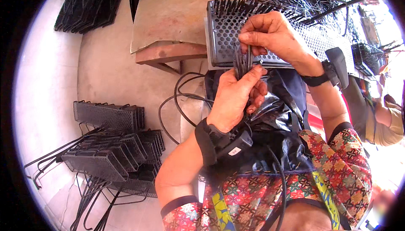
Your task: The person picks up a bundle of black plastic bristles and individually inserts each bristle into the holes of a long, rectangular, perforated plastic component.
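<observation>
Here, holding sticks (241,64) in left hand (236,94), pinching one in right hand (272,35), probably feeling light, stiff, best gripping midway.

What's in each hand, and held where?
Left hand: a bundle of thin dark rods, gripped by its lower visible part. Right hand: seems to pinch a thin rod at its upper visible end; exact count unclear.

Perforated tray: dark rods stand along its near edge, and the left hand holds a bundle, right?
Not near edge: the head view shows standing rods along the far edge of the perforated tray. The left hand does hold a bundle.
</observation>
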`<state>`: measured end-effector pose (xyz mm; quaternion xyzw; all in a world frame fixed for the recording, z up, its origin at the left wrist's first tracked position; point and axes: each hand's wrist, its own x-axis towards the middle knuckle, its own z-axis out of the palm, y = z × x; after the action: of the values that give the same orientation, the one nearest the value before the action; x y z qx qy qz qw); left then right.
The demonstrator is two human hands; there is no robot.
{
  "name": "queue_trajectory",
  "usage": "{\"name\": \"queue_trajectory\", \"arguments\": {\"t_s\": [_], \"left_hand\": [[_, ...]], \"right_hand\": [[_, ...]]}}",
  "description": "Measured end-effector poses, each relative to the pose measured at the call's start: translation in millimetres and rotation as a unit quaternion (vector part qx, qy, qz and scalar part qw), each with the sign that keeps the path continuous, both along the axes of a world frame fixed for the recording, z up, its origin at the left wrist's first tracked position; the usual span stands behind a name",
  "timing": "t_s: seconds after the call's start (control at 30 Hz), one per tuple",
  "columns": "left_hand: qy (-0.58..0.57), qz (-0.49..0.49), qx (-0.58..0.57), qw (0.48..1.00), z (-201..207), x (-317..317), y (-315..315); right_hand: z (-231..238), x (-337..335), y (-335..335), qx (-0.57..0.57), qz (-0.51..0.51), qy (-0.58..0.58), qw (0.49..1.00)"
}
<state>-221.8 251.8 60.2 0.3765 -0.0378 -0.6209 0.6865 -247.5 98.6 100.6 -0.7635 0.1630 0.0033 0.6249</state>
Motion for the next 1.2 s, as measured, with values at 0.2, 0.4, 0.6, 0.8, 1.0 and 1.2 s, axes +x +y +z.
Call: {"name": "queue_trajectory", "arguments": {"t_s": [0.2, 0.4, 0.6, 0.8, 1.0, 1.2], "left_hand": [[0.004, 0.076, 0.019, 0.997, -0.7, 3.1, -5.1], [-0.013, 0.101, 0.026, 0.994, 2.9, 7.7, -4.4], [0.000, 0.137, 0.041, 0.990, 3.4, 12.5, -2.2], [-0.018, 0.118, 0.052, 0.991, 6.6, 10.9, -4.4], [-0.004, 0.112, 0.036, 0.993, 7.9, 10.1, -2.9], [0.023, 0.110, 0.020, 0.993, 2.3, 13.8, -2.2]], "right_hand": [[-12.4, 0.4, -2.0, 0.048, -0.079, -0.030, 0.995], [-1.4, 3.5, -3.7, -0.003, -0.152, -0.048, 0.987], [-2.4, 34.4, -22.7, -0.065, -0.259, -0.259, 0.928], [-20.3, 61.6, -28.6, -0.391, -0.265, -0.437, 0.765], [-27.0, 60.7, -27.7, -0.460, -0.067, -0.393, 0.793], [-18.4, 57.5, -18.0, -0.535, 0.007, -0.299, 0.790]]}}
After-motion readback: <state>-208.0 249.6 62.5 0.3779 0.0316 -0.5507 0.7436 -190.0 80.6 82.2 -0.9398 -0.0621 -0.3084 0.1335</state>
